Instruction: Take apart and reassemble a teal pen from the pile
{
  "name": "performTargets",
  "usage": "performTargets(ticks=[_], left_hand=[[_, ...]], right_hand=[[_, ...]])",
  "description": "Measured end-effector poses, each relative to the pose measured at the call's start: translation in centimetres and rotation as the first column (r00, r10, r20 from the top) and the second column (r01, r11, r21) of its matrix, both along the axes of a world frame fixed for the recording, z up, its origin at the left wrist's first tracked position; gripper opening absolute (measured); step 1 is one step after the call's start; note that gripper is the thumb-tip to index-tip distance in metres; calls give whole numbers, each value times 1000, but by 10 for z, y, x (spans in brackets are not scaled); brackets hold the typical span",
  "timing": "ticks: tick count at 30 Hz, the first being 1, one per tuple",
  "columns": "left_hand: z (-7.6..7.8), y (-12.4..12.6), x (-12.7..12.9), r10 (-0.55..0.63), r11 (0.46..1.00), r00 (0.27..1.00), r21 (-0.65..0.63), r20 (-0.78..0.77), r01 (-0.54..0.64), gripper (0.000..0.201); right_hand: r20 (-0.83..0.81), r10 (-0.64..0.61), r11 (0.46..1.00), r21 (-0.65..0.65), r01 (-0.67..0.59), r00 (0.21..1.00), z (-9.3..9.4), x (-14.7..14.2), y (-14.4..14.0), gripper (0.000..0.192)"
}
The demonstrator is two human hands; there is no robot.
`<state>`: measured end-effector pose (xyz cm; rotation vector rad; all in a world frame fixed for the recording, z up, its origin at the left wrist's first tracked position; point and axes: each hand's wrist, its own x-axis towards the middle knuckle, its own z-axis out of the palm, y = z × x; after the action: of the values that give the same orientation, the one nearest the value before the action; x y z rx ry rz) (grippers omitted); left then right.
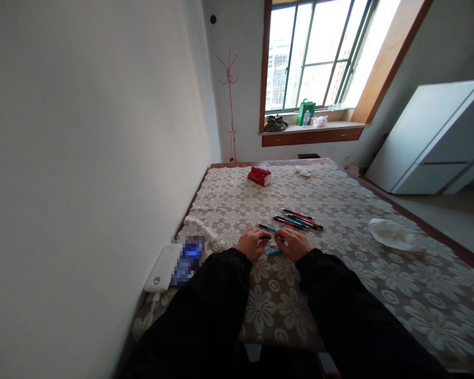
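Observation:
My left hand (pixel 253 244) is closed in a pinch on a small black pen part (pixel 265 237), low over the patterned tablecloth. Facing it, my right hand (pixel 294 244) has its thumb and fingertips pressed together; whatever they hold is too small to make out. A teal pen barrel (pixel 275 252) lies just below the right fingertips. Beyond both hands is a black-and-teal pen piece (pixel 267 228), its right end near the right hand. Farther off, several red, teal and black pens (pixel 300 221) lie in a loose group.
A phone (pixel 188 260) and a white power bank (pixel 158 269) with a cable rest by the wall at left. A red tissue pack (pixel 259 176) sits toward the far end of the table. White crumpled paper (pixel 393 235) lies on the right side.

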<state>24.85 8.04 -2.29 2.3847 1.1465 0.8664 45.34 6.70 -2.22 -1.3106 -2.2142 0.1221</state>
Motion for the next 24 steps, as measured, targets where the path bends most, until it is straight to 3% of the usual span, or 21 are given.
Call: performTargets(ticks=[14,20,24], left_hand=[[-1,-1,1,-22,999,994,-22,103,25,21],[0,-2,2,-3,1000,991,2,133,2,15],[1,-3,2,-6,1000,992,18,128,4,17]], right_hand=[[-110,130,991,54,-124,985,-9,-3,2,14],[-61,35,997,66,-31,998,-12,4,7,15],[-41,49,997,61,-47,998,-10,5,7,20]])
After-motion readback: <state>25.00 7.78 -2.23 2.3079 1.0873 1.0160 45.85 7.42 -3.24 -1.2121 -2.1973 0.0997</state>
